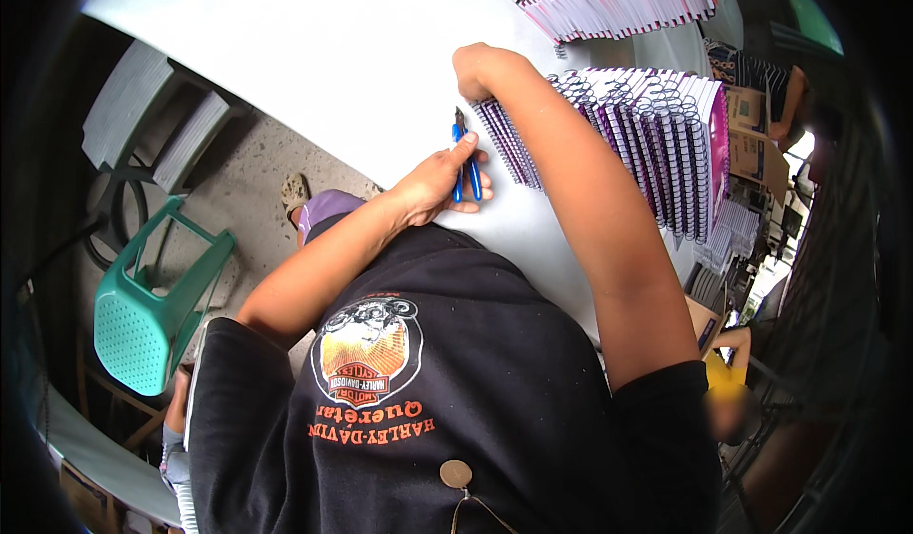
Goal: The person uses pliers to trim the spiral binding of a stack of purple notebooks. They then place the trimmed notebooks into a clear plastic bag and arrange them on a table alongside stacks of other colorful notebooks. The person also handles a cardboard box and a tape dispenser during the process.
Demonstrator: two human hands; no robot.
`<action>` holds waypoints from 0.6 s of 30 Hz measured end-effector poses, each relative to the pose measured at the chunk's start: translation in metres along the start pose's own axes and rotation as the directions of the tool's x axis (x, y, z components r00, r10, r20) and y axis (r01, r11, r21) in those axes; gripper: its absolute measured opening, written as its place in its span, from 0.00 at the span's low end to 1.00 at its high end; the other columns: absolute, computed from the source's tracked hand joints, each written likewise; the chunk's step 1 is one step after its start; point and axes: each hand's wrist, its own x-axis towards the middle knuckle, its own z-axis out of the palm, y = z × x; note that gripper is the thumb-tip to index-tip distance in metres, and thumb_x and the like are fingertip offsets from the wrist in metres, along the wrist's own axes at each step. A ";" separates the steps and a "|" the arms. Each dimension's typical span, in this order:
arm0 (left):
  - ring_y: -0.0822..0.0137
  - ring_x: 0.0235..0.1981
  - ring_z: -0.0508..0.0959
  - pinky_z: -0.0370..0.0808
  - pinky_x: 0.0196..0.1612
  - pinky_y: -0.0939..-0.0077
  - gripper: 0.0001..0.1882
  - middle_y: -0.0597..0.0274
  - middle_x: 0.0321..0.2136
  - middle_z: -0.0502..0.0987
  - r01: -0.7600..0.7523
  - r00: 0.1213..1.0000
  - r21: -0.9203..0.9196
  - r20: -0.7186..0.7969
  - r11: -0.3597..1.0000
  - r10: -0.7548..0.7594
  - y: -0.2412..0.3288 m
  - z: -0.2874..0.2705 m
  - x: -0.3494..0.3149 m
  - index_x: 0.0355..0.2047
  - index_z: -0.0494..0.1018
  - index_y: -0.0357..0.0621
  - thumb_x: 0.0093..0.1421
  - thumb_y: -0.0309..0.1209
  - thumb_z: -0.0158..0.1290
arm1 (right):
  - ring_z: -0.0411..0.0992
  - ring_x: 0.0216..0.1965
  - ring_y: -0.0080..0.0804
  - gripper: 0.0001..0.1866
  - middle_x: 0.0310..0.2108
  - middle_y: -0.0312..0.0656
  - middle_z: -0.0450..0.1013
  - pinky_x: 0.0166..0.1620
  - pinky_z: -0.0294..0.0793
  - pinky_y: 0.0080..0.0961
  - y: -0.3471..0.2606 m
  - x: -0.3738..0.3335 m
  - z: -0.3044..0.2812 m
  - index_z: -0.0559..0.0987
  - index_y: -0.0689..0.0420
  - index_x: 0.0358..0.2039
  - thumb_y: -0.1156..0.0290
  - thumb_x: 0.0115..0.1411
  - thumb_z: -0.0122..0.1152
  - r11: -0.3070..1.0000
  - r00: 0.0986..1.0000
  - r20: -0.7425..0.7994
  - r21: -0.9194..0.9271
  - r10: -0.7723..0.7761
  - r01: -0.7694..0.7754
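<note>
1 pair of pliers (475, 178), likely light, stiff, best held by its blue handles (457, 188), lies in the loosely curled left hand (439, 182); right hand (475, 70), by spiral-bound books (507, 146), grip indeterminable.

Stacked spiral-bound notebooks (687, 163) suggest a bookbinding workshop.

The left forearm (333, 258) slants forward and inward from a bent elbow, the left hand (439, 184) gripping with its thumb on top and fingers curled beneath. The right arm (594, 201) reaches farther, angling inward; the right hand (469, 70) bends at the wrist, fingers hidden.
</note>
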 end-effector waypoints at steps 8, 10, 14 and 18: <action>0.63 0.34 0.78 0.75 0.38 0.63 0.15 0.58 0.34 0.75 0.087 0.981 -0.144 0.185 0.986 -0.060 0.007 -0.007 0.007 0.42 0.65 0.47 0.66 0.43 0.38 | 0.75 0.43 0.38 0.14 0.40 0.47 0.76 0.42 0.74 0.33 -0.003 -0.013 -0.003 0.80 0.59 0.39 0.78 0.48 0.58 0.992 0.995 -0.057 0.101 0.083 -0.076; 0.63 0.33 0.78 0.75 0.36 0.64 0.16 0.59 0.32 0.74 0.080 0.982 -0.153 0.182 0.985 -0.051 0.010 -0.008 0.011 0.42 0.65 0.47 0.66 0.45 0.38 | 0.75 0.43 0.38 0.14 0.40 0.48 0.76 0.42 0.75 0.33 -0.001 -0.011 -0.002 0.80 0.60 0.38 0.79 0.48 0.57 0.992 0.995 -0.072 0.108 0.073 -0.065; 0.64 0.31 0.77 0.76 0.32 0.68 0.20 0.61 0.28 0.72 0.054 0.987 -0.152 0.158 0.987 -0.030 0.013 -0.010 0.016 0.41 0.65 0.45 0.66 0.48 0.35 | 0.76 0.42 0.39 0.14 0.39 0.49 0.76 0.42 0.75 0.33 -0.002 -0.013 -0.005 0.80 0.60 0.37 0.79 0.47 0.57 0.992 0.996 -0.048 0.112 0.069 -0.063; 0.65 0.30 0.77 0.77 0.35 0.67 0.24 0.62 0.27 0.73 0.057 0.994 -0.018 0.096 0.998 -0.055 0.015 -0.012 0.011 0.44 0.65 0.42 0.66 0.51 0.34 | 0.76 0.42 0.39 0.13 0.39 0.48 0.76 0.42 0.75 0.33 -0.001 -0.006 -0.003 0.81 0.60 0.36 0.80 0.47 0.57 0.992 0.997 -0.038 0.109 0.064 -0.060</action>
